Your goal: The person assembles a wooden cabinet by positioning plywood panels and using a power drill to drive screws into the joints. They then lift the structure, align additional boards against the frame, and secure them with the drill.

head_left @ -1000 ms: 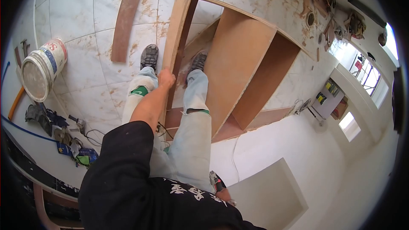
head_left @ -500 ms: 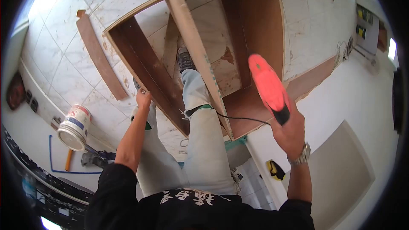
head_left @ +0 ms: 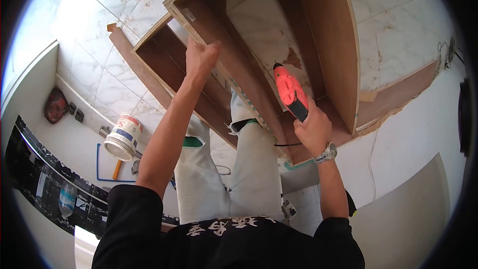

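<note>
My left hand (head_left: 201,61) grips the upper edge of the middle panel of a brown wooden cabinet frame (head_left: 334,30), its fingers wrapped round the board. In my right hand (head_left: 314,128) is a red and black power drill (head_left: 290,89), with its dark tip pointing away from me over the cabinet's open right section. The tip is apart from the wood. A black cord runs from beneath my right hand towards the frame. The left section (head_left: 155,52) of the cabinet stands beside the middle panel, and my legs are below it.
A long wooden strip (head_left: 142,72) lies on the tiled floor at left. Near it are a white bucket (head_left: 121,137), an orange-handled tool (head_left: 117,170) and a plastic bottle (head_left: 67,199). Another board (head_left: 398,94) runs along the white wall at right.
My left hand has moved from the cabinet's left side to the middle panel. The drill has come left and lower over the right section. The view has shifted.
</note>
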### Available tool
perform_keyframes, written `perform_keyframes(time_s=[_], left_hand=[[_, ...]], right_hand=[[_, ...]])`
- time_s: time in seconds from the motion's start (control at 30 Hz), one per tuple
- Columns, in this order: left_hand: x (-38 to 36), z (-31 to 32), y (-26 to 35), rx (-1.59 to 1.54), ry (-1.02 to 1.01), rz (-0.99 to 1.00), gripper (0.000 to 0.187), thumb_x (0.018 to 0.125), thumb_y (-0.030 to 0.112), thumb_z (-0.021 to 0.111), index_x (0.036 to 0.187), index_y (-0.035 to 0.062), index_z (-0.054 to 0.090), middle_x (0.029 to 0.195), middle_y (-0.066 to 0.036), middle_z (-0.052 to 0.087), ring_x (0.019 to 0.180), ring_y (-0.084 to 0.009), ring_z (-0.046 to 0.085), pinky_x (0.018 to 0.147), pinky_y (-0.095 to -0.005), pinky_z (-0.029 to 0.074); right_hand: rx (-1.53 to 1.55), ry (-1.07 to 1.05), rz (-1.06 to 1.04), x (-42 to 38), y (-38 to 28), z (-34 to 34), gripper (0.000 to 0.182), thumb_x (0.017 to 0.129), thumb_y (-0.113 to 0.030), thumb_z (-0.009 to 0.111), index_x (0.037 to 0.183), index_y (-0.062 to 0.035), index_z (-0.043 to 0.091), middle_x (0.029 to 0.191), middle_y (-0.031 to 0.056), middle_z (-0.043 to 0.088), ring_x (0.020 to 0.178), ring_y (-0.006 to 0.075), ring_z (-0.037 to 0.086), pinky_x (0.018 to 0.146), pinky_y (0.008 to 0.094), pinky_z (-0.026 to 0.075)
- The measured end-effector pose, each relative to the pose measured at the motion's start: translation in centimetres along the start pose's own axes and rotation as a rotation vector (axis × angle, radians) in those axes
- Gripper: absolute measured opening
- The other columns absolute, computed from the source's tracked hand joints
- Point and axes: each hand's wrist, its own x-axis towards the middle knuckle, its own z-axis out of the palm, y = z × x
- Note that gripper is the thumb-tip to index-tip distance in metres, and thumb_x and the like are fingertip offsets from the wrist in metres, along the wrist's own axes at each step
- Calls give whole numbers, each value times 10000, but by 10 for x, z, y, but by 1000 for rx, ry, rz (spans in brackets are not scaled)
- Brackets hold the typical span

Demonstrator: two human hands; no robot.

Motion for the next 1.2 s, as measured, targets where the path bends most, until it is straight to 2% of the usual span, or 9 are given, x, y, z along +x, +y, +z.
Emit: perform_keyframes(time_s=[0.27,0.5,0.7,0.8,0.93,1.0,1.07,1.13,1.2], left_hand=[[-7,6,-14,-7,45,-48,334,853,25,626,1172,-73,606,1005,-138,718,848,-202,694,769,-344,562],[-47,28,-16,65,122,-95,491,819,152,674,1263,-24,559,937,-259,738,901,-387,739,849,-441,561],[-46,46,4,148,58,-174,604,813,162,678,1360,7,474,957,-275,730,943,-418,727,905,-457,544],[-36,53,1,110,91,-155,631,813,151,678,1388,15,455,981,-279,729,967,-430,720,923,-462,539],[-55,29,28,-191,-30,-164,667,882,172,691,1479,41,422,1182,-215,677,1057,-323,679,940,-416,530],[-44,2,49,-59,278,75,684,914,212,694,1509,52,396,1200,-177,635,1035,-276,632,933,-388,517],[-15,-11,118,-59,426,364,552,948,251,681,1430,51,503,1053,-122,668,947,-229,627,927,-347,506],[43,-21,146,219,175,524,478,995,293,581,1364,-10,585,1130,-146,715,1012,-217,660,890,-332,507],[128,-18,118,514,-171,573,546,1066,445,400,1312,19,635,1137,-224,718,1066,-339,675,973,-424,503]], right_hand=[[29,45,13,7,5,3,688,713,-94,688,1387,-66,553,916,215,700,851,431,692,762,526,563],[108,16,39,37,-18,3,657,721,-98,653,1375,-95,577,989,237,718,917,451,684,783,526,555],[214,109,-92,86,-37,35,621,732,-138,652,1351,-132,599,983,227,725,930,468,677,796,549,543],[306,120,-146,135,-30,67,595,731,-161,665,1323,-135,616,988,226,727,931,471,677,796,551,543],[359,139,-125,173,-24,99,556,723,-178,678,1276,-132,644,990,226,729,944,473,676,810,546,545],[348,110,-82,184,-7,105,566,715,-179,682,1279,-132,648,994,227,731,962,468,676,829,543,544],[357,104,-39,169,15,104,576,709,-178,683,1282,-130,651,996,229,732,974,463,678,844,539,543],[384,153,-46,169,23,92,585,704,-176,682,1286,-127,652,996,230,733,982,459,682,855,534,543],[352,160,-54,168,22,88,614,703,-176,680,1314,-140,636,992,226,735,966,452,692,846,527,550]])
